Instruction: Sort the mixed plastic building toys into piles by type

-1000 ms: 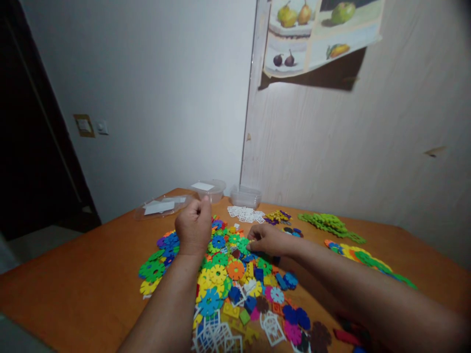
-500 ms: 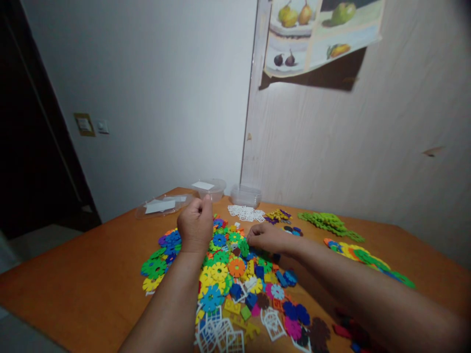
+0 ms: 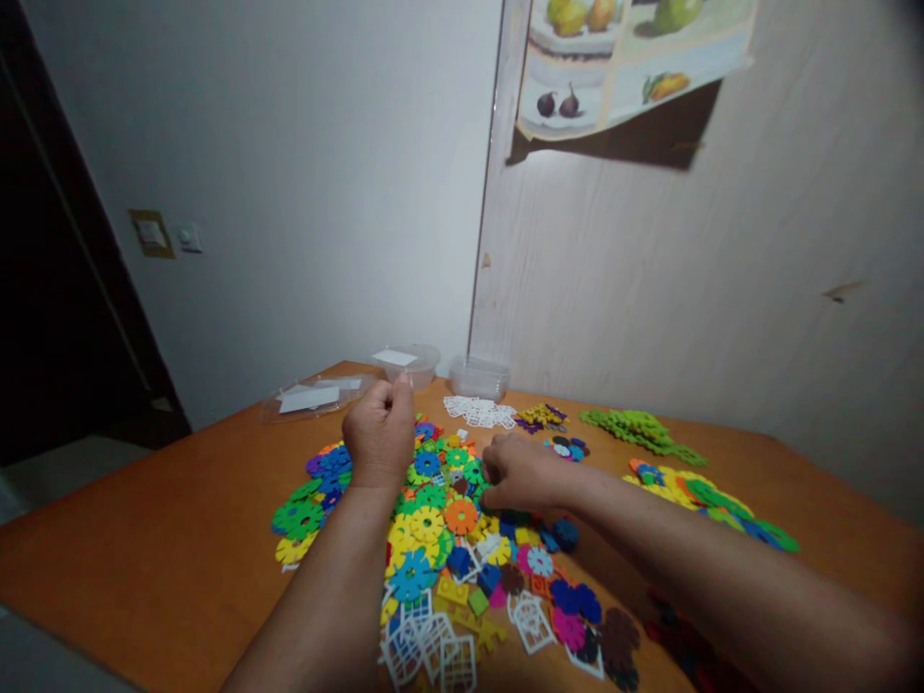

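Starting at the left, the wooden table (image 3: pixel 180 500) shows a broad bare stretch between its near-left edge and the pile of colourful toy pieces (image 3: pixel 433 520), the widest open room on the surface. Toward the far-left corner lies a flat clear lid (image 3: pixel 314 397) with a white label, close to the table's back edge. Just right of it stands a clear tub (image 3: pixel 408 363), and beside that a stack of clear tubs (image 3: pixel 480 377), both near the wall.

The left hand (image 3: pixel 379 438) is raised over the pile's far-left part, its fingers curled shut with thumb against fingertips; whether a piece sits inside that pinch cannot be told. The right hand (image 3: pixel 520 472) rests low on the pile's far-right part, fingers bent down among green and blue discs, knuckles up; what it grips, if anything, is hidden. The two hands are near each other but apart, with discs showing between them.

Beyond the hands lies a small heap of white lattice pieces (image 3: pixel 480 412), then a yellow-and-purple cluster (image 3: pixel 543 416), then a green heap (image 3: pixel 639 431). Farther right, a mixed row (image 3: pixel 711 500) runs toward the right edge. Bare wood lies between these groups and along the far right rim. White fence pieces (image 3: pixel 429 654) sit at the near edge, below the pile.
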{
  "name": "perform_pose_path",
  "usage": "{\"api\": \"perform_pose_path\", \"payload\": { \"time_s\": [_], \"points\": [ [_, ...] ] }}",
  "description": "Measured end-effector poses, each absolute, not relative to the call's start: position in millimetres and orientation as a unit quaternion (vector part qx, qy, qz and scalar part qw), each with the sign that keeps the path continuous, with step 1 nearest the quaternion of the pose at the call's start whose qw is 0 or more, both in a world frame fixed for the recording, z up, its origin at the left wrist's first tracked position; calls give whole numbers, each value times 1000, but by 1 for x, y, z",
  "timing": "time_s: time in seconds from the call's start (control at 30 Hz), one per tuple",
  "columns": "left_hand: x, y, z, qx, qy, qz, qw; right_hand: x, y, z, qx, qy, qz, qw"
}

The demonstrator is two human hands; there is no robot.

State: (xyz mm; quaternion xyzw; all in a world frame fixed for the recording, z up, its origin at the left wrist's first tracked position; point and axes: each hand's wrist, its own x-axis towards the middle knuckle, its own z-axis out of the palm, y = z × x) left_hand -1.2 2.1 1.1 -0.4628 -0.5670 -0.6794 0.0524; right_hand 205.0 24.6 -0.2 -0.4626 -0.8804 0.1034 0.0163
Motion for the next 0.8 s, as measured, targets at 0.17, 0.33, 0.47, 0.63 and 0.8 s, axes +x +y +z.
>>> {"api": "perform_pose_path", "payload": {
  "time_s": [0.17,0.33,0.47,0.63,0.8],
  "points": [
    [-3,4,0,-472,-561,-677,61,210,20,1,-475,-860,183,32],
    [-5,5,0,-472,-556,-681,68,256,26,20,-481,-815,287,149],
    [-5,5,-1,-471,-554,-684,62,317,30,36,-519,-738,359,241],
    [-5,6,-1,-474,-558,-678,61,391,26,40,-616,-670,318,265],
    [-5,4,1,-473,-568,-671,57,450,23,29,-706,-593,246,300]
  ]
}}
